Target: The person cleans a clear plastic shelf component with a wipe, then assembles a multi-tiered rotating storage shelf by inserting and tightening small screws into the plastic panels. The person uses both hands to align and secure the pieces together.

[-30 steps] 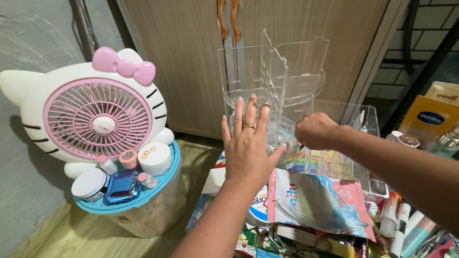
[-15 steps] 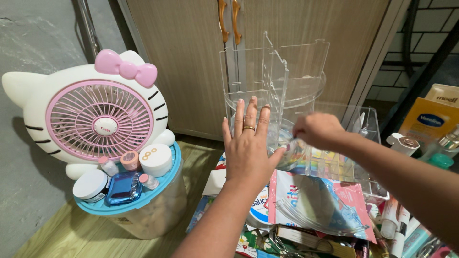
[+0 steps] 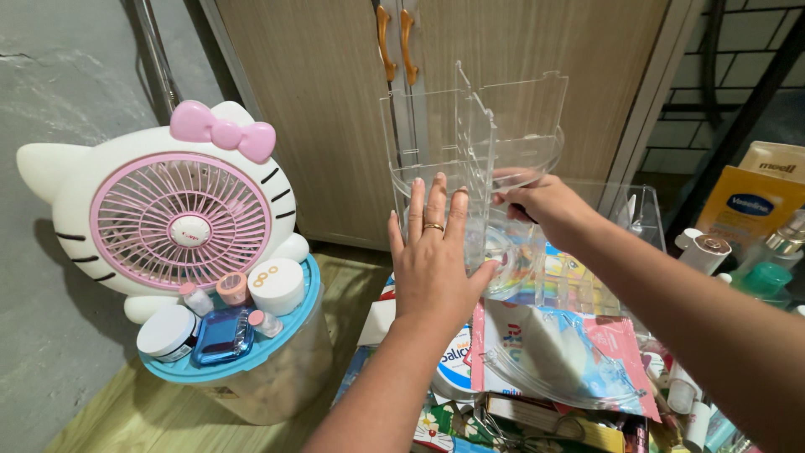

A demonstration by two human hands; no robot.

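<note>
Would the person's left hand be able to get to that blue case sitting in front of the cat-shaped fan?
Probably yes. The left hand lies flat against the clear acrylic organizer, holding nothing, and the blue case lies uncovered on the blue tub lid, with open space between them.

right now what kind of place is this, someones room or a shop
Most likely a room in a home, not a shop: a cat-shaped pink fan sits on a tub lid, a wooden cupboard stands behind, and the left hand steadies a clear acrylic organizer beside loose cosmetics.
</note>
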